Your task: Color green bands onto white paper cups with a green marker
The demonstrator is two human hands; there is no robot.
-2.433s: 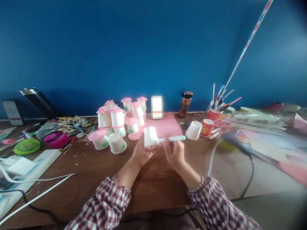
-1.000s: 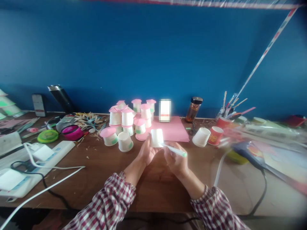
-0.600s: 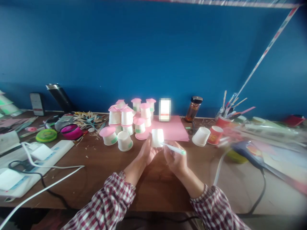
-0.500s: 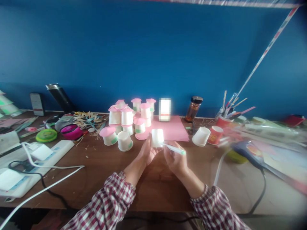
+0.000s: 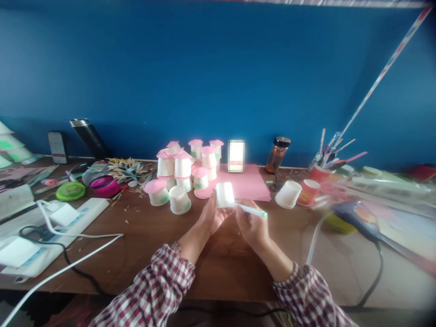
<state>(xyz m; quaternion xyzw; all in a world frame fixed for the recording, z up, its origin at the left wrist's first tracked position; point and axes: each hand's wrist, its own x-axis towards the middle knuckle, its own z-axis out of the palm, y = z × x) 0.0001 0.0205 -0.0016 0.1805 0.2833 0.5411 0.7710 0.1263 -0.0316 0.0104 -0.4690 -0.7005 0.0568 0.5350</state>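
Note:
My left hand grips a small white paper cup, bottom up, above the brown table. In my right hand is a white marker with a green cap end; its tip touches the cup's right side. Both hands are closed on what they hold. Behind them lies a pink paper sheet. A cluster of white cups with pink tops stands just left of the sheet. Both my sleeves are red and white plaid.
An overturned white cup, a red cup, a dark-lidded jar and a red cup of brushes sit right. A hot-glue gun with cord lies far right. Power strip, cables, pink bowl and tape rolls lie left.
The cup and marker stay in my hands. The marker's far end has dropped from level to slanting down right, and the camera has shifted slightly.

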